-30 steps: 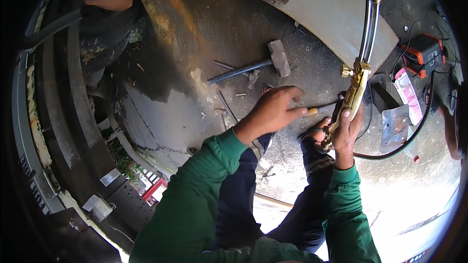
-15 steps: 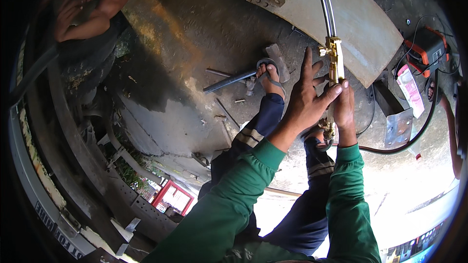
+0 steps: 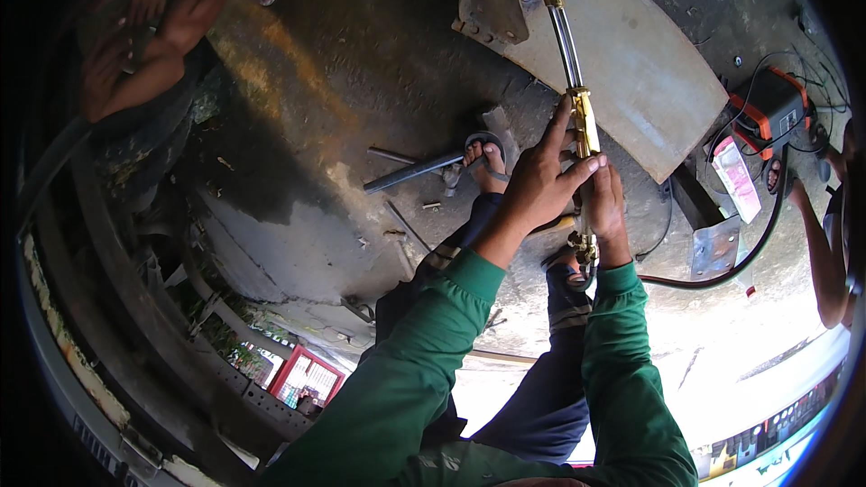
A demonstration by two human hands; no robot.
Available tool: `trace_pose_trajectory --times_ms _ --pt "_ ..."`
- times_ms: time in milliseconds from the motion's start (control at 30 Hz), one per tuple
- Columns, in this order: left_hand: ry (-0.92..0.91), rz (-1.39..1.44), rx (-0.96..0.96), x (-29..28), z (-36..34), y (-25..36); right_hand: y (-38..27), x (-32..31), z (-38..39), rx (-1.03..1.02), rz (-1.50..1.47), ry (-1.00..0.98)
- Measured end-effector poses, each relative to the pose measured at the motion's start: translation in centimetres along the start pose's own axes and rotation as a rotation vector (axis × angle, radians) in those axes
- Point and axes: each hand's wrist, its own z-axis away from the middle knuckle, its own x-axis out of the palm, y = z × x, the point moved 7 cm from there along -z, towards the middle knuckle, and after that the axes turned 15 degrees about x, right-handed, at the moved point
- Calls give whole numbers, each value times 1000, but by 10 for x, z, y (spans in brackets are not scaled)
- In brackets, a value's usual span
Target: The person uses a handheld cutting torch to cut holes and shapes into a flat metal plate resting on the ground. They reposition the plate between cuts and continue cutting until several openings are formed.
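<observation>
Both my hands are on a brass cutting torch [image 3: 568, 50] with long silver tubes, its angled head pointing away from me. A small bright glow shows at the head, beside a rusty steel bracket [image 3: 492, 4]. My left hand [image 3: 537, 185] closes on the torch body from the left, with the index finger stretched along it toward the tubes. On the other side, my right hand [image 3: 607, 207] wraps the handle lower down, and its thumb tip meets the left thumb. A curved steel plate [image 3: 631, 72] lies on the ground beneath the torch head.
A black hose [image 3: 722, 282] curves off to the right. An orange-and-black machine [image 3: 769, 108] with cables, a pink-and-white packet [image 3: 735, 179] and a steel channel piece [image 3: 713, 239] lie right. Near my foot rests a dark metal bar [image 3: 410, 173]. Other people sit at upper left and far right.
The torch has shifted left with both hands, and its head has come closer to the bracket. My left index finger now lies against the torch body. The view has shifted slightly.
</observation>
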Motion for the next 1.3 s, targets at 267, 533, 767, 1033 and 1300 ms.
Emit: trace_pose_trajectory --times_ms 267,533,767,1033,1300 --pt "-45 -73 5 0 -3 1 16 -7 -17 -17 -71 20" --pt "-80 -38 -42 3 -1 -3 8 -7 -15 16 -2 -17" --pt "-58 -6 21 5 2 -13 12 -7 -13 78 -14 -14" --pt "-72 23 -8 7 5 -13 13 -7 -15 56 6 -28" --pt "-80 -57 42 8 7 -15 13 -4 -15 48 -20 -53"
